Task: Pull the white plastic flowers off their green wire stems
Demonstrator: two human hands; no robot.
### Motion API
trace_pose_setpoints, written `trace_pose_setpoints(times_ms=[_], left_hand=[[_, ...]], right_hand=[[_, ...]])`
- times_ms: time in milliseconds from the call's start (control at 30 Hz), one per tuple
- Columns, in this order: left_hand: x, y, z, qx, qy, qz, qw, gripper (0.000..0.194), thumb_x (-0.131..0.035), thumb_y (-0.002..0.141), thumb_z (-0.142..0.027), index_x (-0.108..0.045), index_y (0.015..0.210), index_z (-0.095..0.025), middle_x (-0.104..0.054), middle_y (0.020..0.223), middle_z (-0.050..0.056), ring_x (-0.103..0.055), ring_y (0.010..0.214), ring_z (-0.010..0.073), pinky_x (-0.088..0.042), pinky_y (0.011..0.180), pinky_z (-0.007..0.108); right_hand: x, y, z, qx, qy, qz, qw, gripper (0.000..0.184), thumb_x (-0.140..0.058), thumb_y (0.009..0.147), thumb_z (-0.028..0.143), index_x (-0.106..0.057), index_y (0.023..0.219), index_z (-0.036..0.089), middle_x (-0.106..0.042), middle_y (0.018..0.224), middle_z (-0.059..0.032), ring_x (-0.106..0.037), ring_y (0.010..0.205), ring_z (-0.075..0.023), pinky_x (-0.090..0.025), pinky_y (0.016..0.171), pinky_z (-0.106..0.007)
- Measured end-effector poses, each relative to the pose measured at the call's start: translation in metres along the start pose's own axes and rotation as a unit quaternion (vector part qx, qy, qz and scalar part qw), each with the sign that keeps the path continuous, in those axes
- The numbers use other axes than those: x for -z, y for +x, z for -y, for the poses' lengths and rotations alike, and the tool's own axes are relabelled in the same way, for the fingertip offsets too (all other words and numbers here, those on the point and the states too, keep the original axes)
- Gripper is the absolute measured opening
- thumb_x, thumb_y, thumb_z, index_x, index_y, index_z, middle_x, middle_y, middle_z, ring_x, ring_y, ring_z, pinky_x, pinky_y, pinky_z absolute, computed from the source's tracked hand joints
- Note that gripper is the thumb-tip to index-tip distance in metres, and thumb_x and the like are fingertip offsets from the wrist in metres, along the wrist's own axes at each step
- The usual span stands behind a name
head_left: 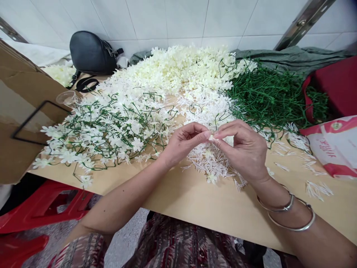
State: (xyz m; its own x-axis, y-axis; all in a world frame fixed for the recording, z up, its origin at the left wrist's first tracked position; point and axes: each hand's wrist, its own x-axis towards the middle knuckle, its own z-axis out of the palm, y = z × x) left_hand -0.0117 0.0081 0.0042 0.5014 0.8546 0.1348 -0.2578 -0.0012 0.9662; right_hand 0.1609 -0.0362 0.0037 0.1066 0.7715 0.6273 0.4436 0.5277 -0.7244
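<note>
My left hand (186, 143) and my right hand (243, 148) meet over the table, thumbs and fingertips pinched on a small white artificial flower (212, 137). Most of that flower is hidden by the fingers. Beneath and behind the hands spreads a pile of thin white stamen pieces (200, 163). To the left lies a heap of white artificial flowers on green stems (111, 130). Farther back rises a mound of loose cream blossoms (178, 67). Bare green plastic stems (262, 95) are bunched at the right.
A cardboard box (28, 85) with a black wire frame (21, 124) stands at the left, near a black bag (90, 54) and a clear cup (66, 97). At the right are a dark red bag (337, 85) and a white-and-pink packet (334, 149). Red stools (47, 206) stand below the table (178, 201).
</note>
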Motion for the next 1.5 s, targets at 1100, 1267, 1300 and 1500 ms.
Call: trace_pose_setpoints(times_ms=[1100, 1267, 1300, 1500], left_hand=[[-0.002, 0.004, 0.011, 0.022, -0.081, -0.014, 0.996, 0.029, -0.094, 0.072, -0.040, -0.074, 0.083, -0.022, -0.072, 0.081, -0.001, -0.065, 0.074, 0.0096, -0.054, 0.077, 0.026], [0.001, 0.004, 0.010, 0.018, -0.069, 0.000, 0.997, 0.028, -0.091, 0.076, -0.042, -0.074, 0.082, -0.020, -0.072, 0.079, -0.001, -0.067, 0.077, 0.0108, -0.056, 0.083, 0.029], [0.001, 0.005, 0.010, 0.018, -0.067, -0.008, 0.998, 0.029, -0.091, 0.076, -0.042, -0.074, 0.081, -0.020, -0.072, 0.078, -0.001, -0.066, 0.076, 0.0109, -0.056, 0.083, 0.029], [0.000, 0.004, 0.013, 0.011, -0.057, -0.038, 0.998, 0.028, -0.092, 0.076, -0.040, -0.074, 0.085, -0.020, -0.072, 0.082, -0.001, -0.066, 0.077, 0.0111, -0.056, 0.081, 0.027]], right_hand=[[-0.001, 0.002, -0.004, -0.108, 0.135, 0.028, 0.985, 0.008, -0.082, 0.081, 0.030, -0.076, 0.085, 0.027, -0.074, 0.084, -0.0005, -0.069, 0.073, -0.0151, -0.060, 0.066, -0.030], [-0.007, -0.005, -0.008, -0.159, 0.180, 0.024, 0.970, 0.008, -0.082, 0.085, 0.033, -0.078, 0.089, 0.028, -0.076, 0.084, 0.0006, -0.069, 0.071, -0.0148, -0.058, 0.063, -0.030], [-0.008, -0.006, -0.009, -0.167, 0.181, 0.029, 0.969, 0.009, -0.080, 0.086, 0.035, -0.078, 0.092, 0.029, -0.076, 0.085, 0.0005, -0.069, 0.072, -0.0152, -0.058, 0.064, -0.030], [-0.011, -0.008, -0.007, -0.181, 0.151, 0.010, 0.972, 0.013, -0.081, 0.085, 0.039, -0.076, 0.091, 0.028, -0.071, 0.074, 0.0016, -0.063, 0.063, -0.0141, -0.054, 0.055, -0.028]])
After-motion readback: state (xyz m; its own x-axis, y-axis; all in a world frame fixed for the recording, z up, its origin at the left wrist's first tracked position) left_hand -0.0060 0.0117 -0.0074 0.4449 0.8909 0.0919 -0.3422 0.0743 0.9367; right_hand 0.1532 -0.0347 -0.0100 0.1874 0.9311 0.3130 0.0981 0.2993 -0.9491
